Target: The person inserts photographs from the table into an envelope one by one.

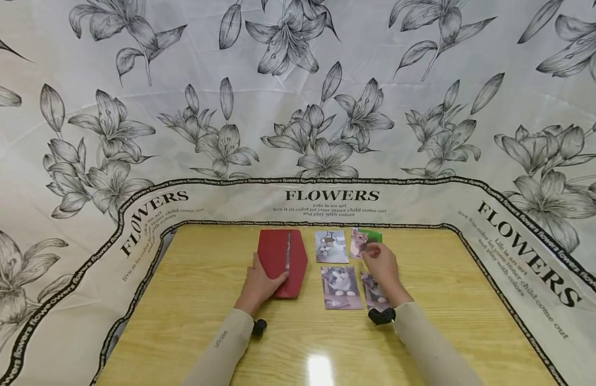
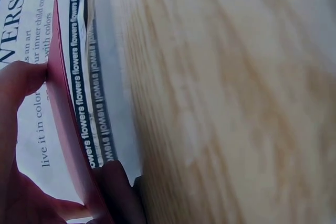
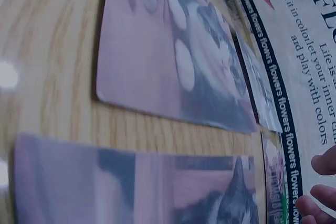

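Note:
My left hand (image 1: 260, 284) grips a red envelope (image 1: 272, 249) by its lower left part. In the left wrist view the envelope (image 2: 65, 114) stands on edge, with fingers on both of its faces. A narrow silvery strip runs down its front. To the right, my right hand (image 1: 382, 265) hovers by a pink cat photo card (image 1: 357, 241) with a green corner, partly covering it. Its fingertips (image 3: 310, 208) show loosely bent in the right wrist view, with nothing between them. Below lies another cat card (image 1: 372, 292), partly hidden under the right hand and wrist.
Two more photo cards lie between the hands: a pale one (image 1: 332, 254) at the back and a grey-and-white cat card (image 1: 343, 295) in front. Beneath everything is a yellow wooden table (image 1: 201, 321). A flower-printed cloth (image 1: 235, 203) hangs around its back and sides.

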`<state>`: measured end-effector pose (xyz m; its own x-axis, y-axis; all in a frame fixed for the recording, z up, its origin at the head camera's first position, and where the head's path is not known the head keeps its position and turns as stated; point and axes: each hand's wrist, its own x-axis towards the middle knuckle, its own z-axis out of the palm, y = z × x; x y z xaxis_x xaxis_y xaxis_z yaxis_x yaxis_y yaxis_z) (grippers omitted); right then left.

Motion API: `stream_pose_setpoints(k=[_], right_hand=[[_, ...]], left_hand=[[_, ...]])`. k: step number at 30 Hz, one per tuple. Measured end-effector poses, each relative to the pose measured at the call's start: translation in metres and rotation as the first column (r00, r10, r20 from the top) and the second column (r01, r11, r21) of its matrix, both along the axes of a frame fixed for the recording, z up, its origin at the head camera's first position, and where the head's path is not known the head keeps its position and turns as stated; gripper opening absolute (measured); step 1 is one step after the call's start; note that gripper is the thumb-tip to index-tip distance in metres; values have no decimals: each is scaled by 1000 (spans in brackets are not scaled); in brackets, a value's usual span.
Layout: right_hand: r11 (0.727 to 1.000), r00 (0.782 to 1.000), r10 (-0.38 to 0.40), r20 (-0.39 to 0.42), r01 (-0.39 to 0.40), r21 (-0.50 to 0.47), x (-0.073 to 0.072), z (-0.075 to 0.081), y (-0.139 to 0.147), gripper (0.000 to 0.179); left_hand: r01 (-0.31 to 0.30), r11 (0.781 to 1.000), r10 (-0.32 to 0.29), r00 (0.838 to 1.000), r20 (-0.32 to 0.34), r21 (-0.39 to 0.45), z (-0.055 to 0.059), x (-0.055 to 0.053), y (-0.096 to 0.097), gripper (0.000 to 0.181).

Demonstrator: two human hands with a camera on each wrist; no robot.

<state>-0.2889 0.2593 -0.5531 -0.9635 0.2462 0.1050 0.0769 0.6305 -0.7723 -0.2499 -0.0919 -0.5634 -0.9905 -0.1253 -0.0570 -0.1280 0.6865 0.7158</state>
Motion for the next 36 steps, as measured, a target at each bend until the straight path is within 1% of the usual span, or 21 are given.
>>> stream_pose_setpoints(k=[3, 5, 7, 11, 14, 19, 21, 24, 29, 36], right_hand=[[998, 999, -34, 25, 32, 57, -2, -2, 13, 44], [993, 996, -63, 62, 57, 100, -4, -4, 19, 53], [989, 992, -78, 104, 63, 132, -6, -5, 24, 62], [988, 980, -87, 179, 62, 144, -9, -6, 29, 77], [986, 976, -83, 200, 52, 157, -10, -6, 29, 82], [972, 977, -83, 196, 36, 234, -12, -4, 26, 80], [964, 975, -97, 201, 42, 263, -13, -3, 24, 79], [959, 968, -121, 222, 56, 279, -16, -3, 22, 82], [962, 963, -130, 237, 65, 266, -19, -3, 22, 86], [968, 961, -127, 246, 65, 243, -17, -7, 24, 87]], left_hand=[[0, 1000, 0, 1000, 2, -11, 0, 0, 1, 123], [0, 1000, 0, 1000, 1, -20, 0, 0, 1, 123], [0, 1000, 0, 1000, 5, -24, 0, 0, 1, 122], [-2, 1000, 2, 1000, 8, -20, 0, -1, 1, 122], [-5, 1000, 5, 1000, 15, -17, 1, -1, 0, 122], [-5, 1000, 5, 1000, 14, -19, 2, -1, 0, 122], [-4, 1000, 4, 1000, 10, -19, 1, -1, 1, 122], [-1, 1000, 1, 1000, 7, -19, 2, -1, 2, 122], [-3, 1000, 3, 1000, 3, -11, 2, -2, 2, 121], [-2, 1000, 2, 1000, 6, -20, 1, 1, 3, 121]])
